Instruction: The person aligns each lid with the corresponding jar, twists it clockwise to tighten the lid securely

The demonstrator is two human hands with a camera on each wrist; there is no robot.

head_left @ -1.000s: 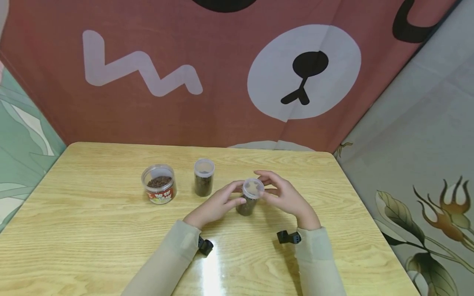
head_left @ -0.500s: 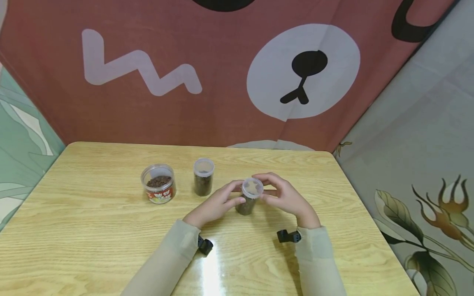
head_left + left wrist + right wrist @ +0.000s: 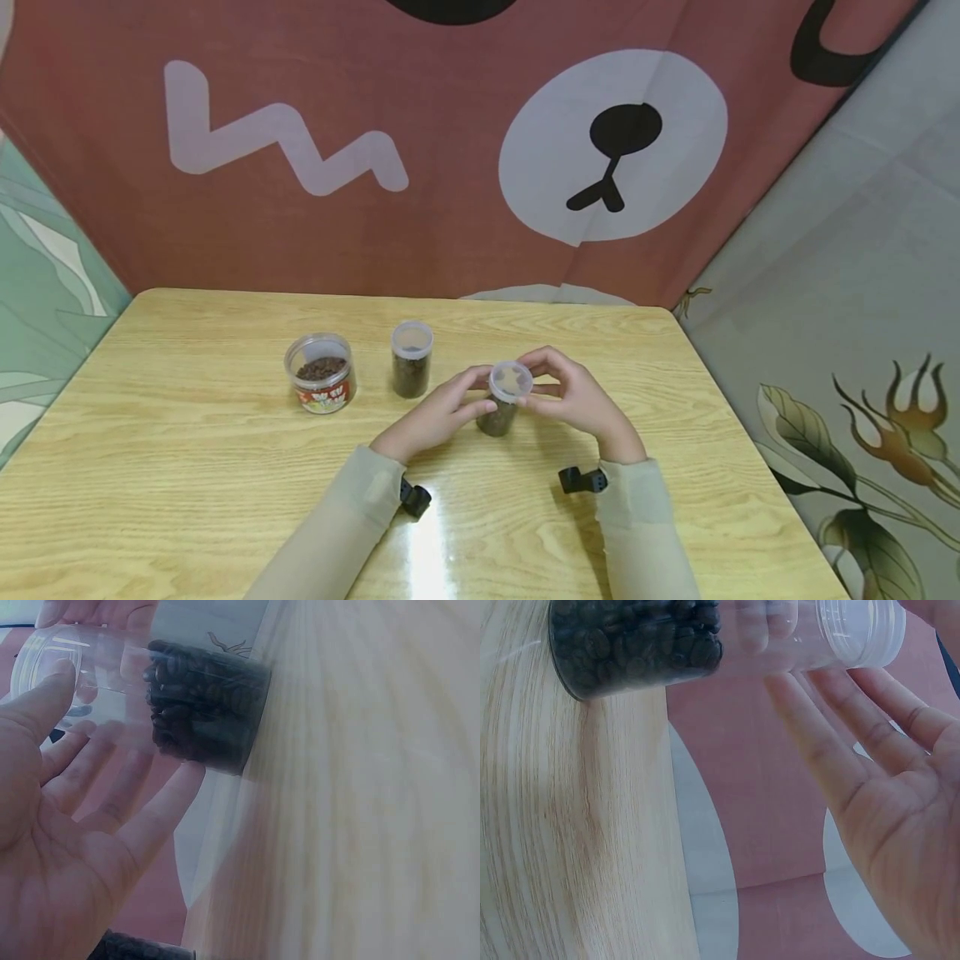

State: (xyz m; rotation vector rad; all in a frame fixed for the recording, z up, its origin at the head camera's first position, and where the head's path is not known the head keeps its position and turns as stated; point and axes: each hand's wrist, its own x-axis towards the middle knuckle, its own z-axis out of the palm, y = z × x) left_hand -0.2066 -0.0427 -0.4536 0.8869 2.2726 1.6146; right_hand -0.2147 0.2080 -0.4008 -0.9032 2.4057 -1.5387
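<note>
A clear plastic jar (image 3: 497, 419) stands upright on the table (image 3: 225, 483), with dark coffee beans (image 3: 206, 705) in its lower part. On top sits its translucent lid (image 3: 511, 380). My left hand (image 3: 438, 412) holds the jar from the left, thumb near the lid and fingers round the far side. From the right, my right hand (image 3: 577, 404) grips it at the lid, its thumb low on the rim and its fingers behind. The right wrist view shows the beans (image 3: 634, 645) and several right fingers against the clear wall.
A second clear jar (image 3: 411, 371) with dark contents stands behind and left of the hands. Farther left is a wide tub (image 3: 322, 387) with a red label and brown bits inside. A printed cloth (image 3: 450, 242) hangs behind the table's back edge.
My right thumb and fingers have shifted slightly around the lid, the thumb sliding left toward the front. The left hand and the jar stay almost where they were.
</note>
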